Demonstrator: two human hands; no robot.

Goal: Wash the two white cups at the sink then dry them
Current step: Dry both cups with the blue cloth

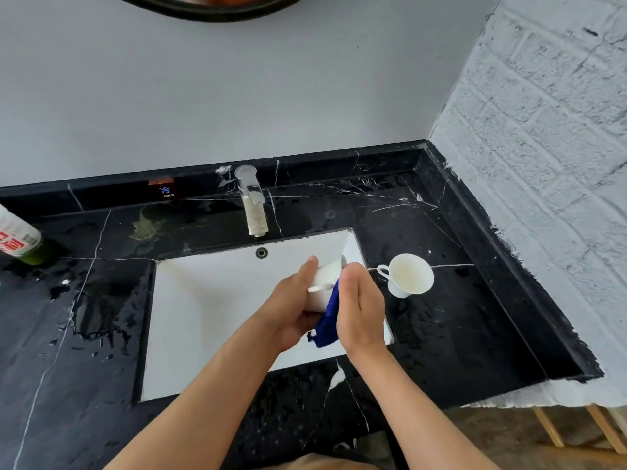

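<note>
Black marble countertop (424, 334) with white veins fills most of my view, wet in patches, set against a pale grey wall and a whitewashed brick wall on the right. Sunk into it is one rectangular white sink basin (210, 307), and behind that stands one chrome tap (252, 201). I count two white ceramic cups. One plastic bottle with a red-and-white label (17, 237) lies at the far left edge of the counter.

First white cup (325, 276) is tipped on its side above the right part of the basin, its mouth pointing away from me and its handle facing up. My left hand (291, 307) is curled around its body, thumb along the top, gripping it firmly. My right hand (361, 307) is closed on one dark blue cloth (327, 320), pressing it against the cup's right side; the cloth hangs down between both palms.

Second white cup (409, 274) sits on the countertop just beside the basin's right rim, tilted towards me, handle to the left, touched by neither hand.

Both forearms reach in from the bottom of my view, bare, converging over the sink with the wrists close together.
</note>
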